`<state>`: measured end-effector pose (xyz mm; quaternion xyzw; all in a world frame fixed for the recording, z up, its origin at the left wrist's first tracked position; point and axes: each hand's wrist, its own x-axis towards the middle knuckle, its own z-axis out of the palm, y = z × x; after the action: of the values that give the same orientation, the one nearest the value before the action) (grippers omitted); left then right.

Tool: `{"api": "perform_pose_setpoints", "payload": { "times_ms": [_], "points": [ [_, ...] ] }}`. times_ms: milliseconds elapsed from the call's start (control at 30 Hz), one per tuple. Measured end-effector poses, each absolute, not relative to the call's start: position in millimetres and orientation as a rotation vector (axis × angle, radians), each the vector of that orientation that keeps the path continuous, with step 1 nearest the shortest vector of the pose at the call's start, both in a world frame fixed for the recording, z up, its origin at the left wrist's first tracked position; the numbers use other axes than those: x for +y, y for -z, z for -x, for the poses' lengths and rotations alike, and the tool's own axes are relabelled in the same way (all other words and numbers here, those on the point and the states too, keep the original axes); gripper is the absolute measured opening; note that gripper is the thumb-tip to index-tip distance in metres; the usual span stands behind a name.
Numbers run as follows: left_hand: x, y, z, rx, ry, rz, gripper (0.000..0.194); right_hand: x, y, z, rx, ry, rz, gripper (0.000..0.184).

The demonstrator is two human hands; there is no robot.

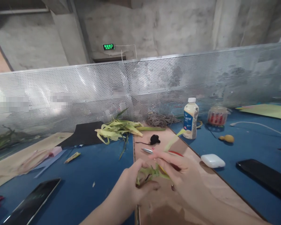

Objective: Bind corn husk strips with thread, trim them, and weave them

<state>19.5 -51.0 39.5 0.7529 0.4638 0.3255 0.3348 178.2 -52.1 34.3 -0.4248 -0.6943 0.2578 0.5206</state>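
My left hand [133,184] and my right hand [178,170] meet over a brown board [201,190], both closed on a folded bundle of green leaf strips [152,173]. One long strip [174,140] rises from the bundle toward the bottle. The left fingers pinch the bundle's near end. The right fingers lie over its far side. A red-handled tool [175,153] lies on the board just behind my right hand, partly hidden.
A pile of green leaf strips [118,129] lies at the back by the perforated metal screen [140,90]. Also around: a white bottle [190,118], a white earbud case [212,161], black phones [264,176] [31,201], a small black object [155,139], grey string [161,119], a red-filled container [217,115].
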Motion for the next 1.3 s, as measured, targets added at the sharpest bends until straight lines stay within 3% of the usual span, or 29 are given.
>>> {"api": "perform_pose_setpoints", "payload": {
  "times_ms": [133,233,333,433,633,867,1100,1233,1300],
  "points": [
    [-51.4,-38.0,-17.2,1.208,-0.880,-1.910,0.032,-49.6,-32.1,-180.7,-1.612,-0.592,1.035,0.023],
    [-48.5,-34.7,-13.0,1.204,-1.125,-1.970,0.045,-45.8,-29.5,-186.8,-1.520,-0.507,1.094,0.023],
    [-44.1,-31.2,-10.2,1.392,-1.494,-2.127,0.047,-44.0,-28.8,-190.8,-1.452,-0.465,1.139,0.023],
    [-42.8,-28.8,-10.5,1.650,-1.616,-2.218,0.047,-45.5,-30.1,-189.1,-1.450,-0.477,1.141,0.023],
    [-47.5,-26.3,-11.5,1.348,-1.294,-2.544,0.040,-49.8,-37.4,-179.4,-1.517,-0.744,1.002,0.022],
    [-51.2,-27.7,-17.5,1.056,-1.031,-1.923,0.015,-48.4,-35.6,-179.8,-1.504,-0.930,1.093,0.030],
    [-44.0,-15.0,-20.8,1.082,-1.179,-1.643,0.022,-49.5,-27.5,-179.1,-1.648,-0.353,1.093,0.043],
    [-35.8,-9.9,-19.8,1.065,-1.184,-1.534,0.028,-46.1,-18.0,-178.0,-1.512,-0.177,1.073,0.051],
    [-34.0,-9.6,-19.9,1.056,-1.195,-1.482,0.028,-46.2,-17.7,-177.0,-1.485,-0.156,1.079,0.046]
  ]
}}
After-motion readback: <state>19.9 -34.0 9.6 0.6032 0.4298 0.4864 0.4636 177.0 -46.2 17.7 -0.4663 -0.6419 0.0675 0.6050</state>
